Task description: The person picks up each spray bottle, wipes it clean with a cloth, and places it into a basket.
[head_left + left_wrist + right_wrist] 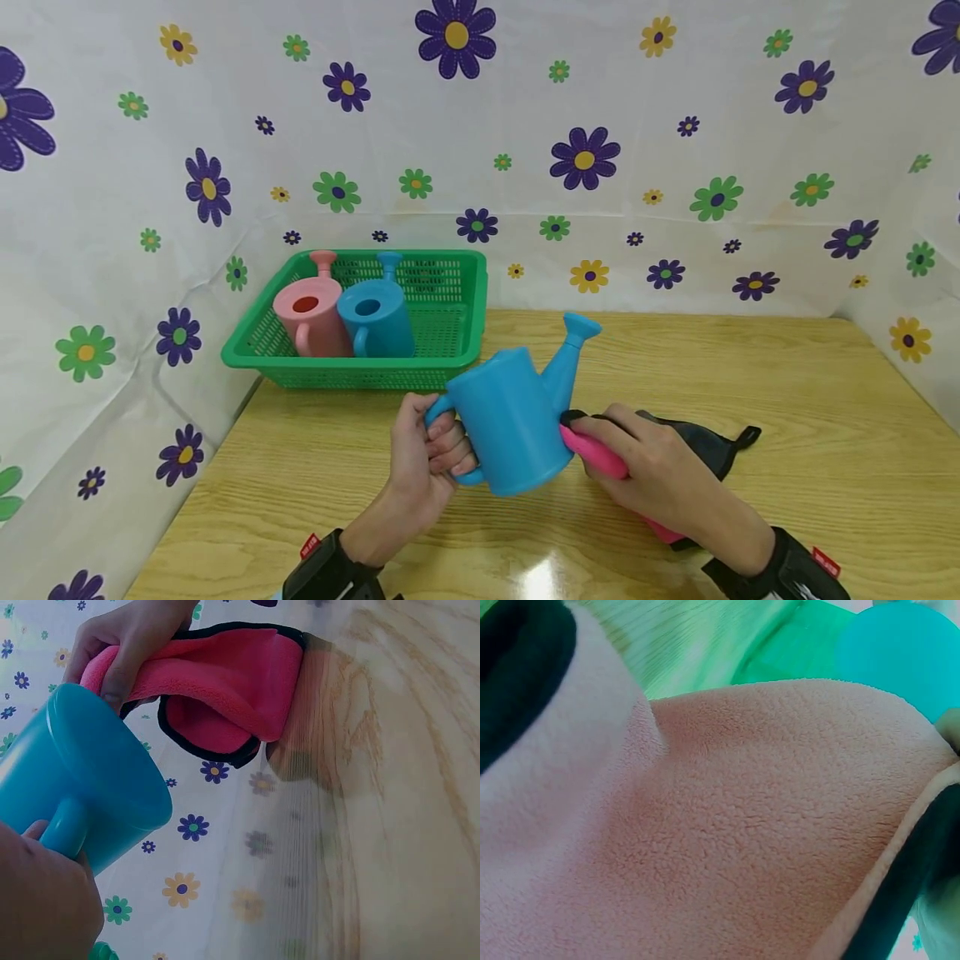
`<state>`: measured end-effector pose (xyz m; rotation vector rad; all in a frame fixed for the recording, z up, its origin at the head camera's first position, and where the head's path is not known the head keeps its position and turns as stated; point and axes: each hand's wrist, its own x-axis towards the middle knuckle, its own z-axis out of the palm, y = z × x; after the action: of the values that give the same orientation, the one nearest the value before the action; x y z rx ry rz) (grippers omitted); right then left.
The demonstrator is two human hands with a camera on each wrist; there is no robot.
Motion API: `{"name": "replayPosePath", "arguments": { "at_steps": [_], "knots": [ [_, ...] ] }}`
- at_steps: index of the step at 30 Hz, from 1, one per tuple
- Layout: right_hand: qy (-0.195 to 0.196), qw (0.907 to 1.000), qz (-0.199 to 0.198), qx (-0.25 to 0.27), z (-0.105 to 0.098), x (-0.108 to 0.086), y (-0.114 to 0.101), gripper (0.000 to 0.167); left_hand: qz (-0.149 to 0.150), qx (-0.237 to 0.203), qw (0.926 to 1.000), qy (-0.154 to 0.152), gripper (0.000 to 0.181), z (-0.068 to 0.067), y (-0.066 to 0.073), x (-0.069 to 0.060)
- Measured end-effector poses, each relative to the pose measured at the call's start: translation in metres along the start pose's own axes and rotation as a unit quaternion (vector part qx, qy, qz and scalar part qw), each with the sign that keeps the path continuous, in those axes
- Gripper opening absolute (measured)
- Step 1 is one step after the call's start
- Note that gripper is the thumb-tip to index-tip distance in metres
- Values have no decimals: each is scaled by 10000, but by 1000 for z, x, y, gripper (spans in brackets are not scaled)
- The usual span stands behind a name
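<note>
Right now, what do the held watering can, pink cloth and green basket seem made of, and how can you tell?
Held watering can: probably plastic, smooth with a soft sheen.
Pink cloth: likely fleece or microfibre, matte, with a fuzzy pile.
Green basket: probably moulded plastic, smooth-rimmed, with regular perforations through its walls.

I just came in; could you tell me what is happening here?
The person's left hand grips a blue watering can by its handle, tilted above the wooden table. The right hand holds a pink cloth below the can's spout, apparently touching the can. A pink watering can and another blue one sit in the green basket.
</note>
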<state>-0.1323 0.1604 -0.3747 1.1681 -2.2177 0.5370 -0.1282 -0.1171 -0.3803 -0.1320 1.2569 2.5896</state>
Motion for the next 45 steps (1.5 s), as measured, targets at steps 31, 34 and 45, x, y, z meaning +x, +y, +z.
{"name": "replayPosePath", "arguments": {
  "at_steps": [31, 34, 45],
  "knots": [
    [1069, 9938, 272, 95, 7, 7, -7, 46, -656, -2415, 9672, 430, 46, 20, -19, -3],
    [928, 9956, -4, 124, 9, 9, -12, 44, -669, -2459, 9659, 468, 45, 20, -20, -3],
    [355, 9930, -1082, 326, 16, 8, -23, 32, -631, -2474, 9661, 394, 46, 20, -16, -2]
  ]
}}
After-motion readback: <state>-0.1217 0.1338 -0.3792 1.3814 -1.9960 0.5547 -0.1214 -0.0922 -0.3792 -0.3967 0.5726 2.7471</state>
